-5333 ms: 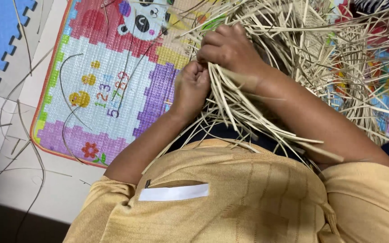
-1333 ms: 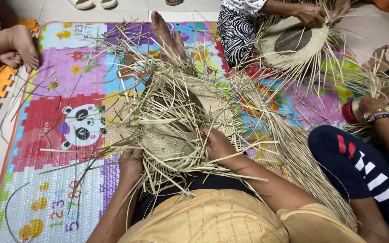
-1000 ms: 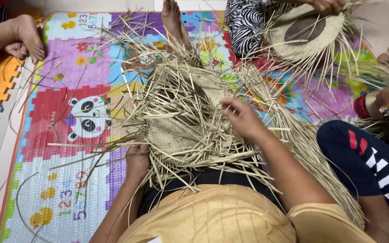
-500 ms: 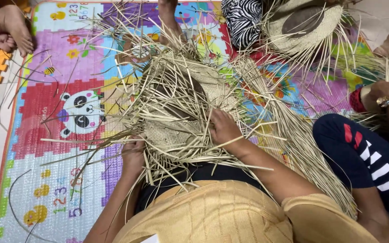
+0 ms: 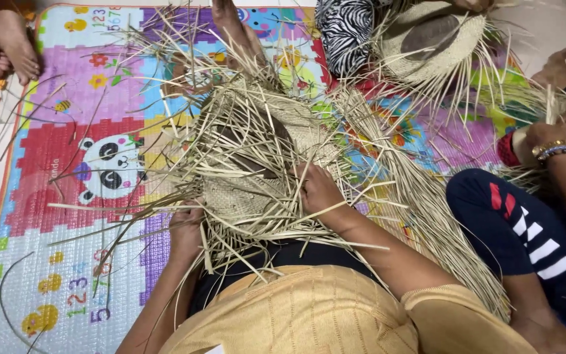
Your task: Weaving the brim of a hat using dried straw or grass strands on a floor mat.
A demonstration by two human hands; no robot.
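Half-woven straw piece [image 5: 250, 164] sits in the person's lap, at the near centre of the scene, over a bright play mat [image 5: 67, 183] on the floor. A tight woven patch in the middle, long loose strips fanning out on all sides.

Left hand [image 5: 188, 229] grips the near-left edge of the weave — fingers curled shut around a bunch of strips. Right hand [image 5: 319, 191] presses on the right side of the woven patch, fingers bent down into the strands and pinching some of them; exact strand count cannot be told.

Handling, as judged: very light, dry, springy. Single strips look brittle and likely to crease or split if bent sharply; the woven centre is firmer and holds its shape. Best hold is at the woven edge, where strands are locked together — free ends would slide out or tangle. Smooth strips may slip between fingers.

Around it: a loose sheaf of straw [image 5: 420, 210] lies just right of the piece, its ends crossing into the work. A second woven piece [image 5: 433, 39] at far right, in another person's lap. A co-worker's leg in dark trousers [image 5: 519, 229] near right, close by. Bare foot [image 5: 237, 29] at far centre, touching the outer strands. Stray strips litter the mat at left.
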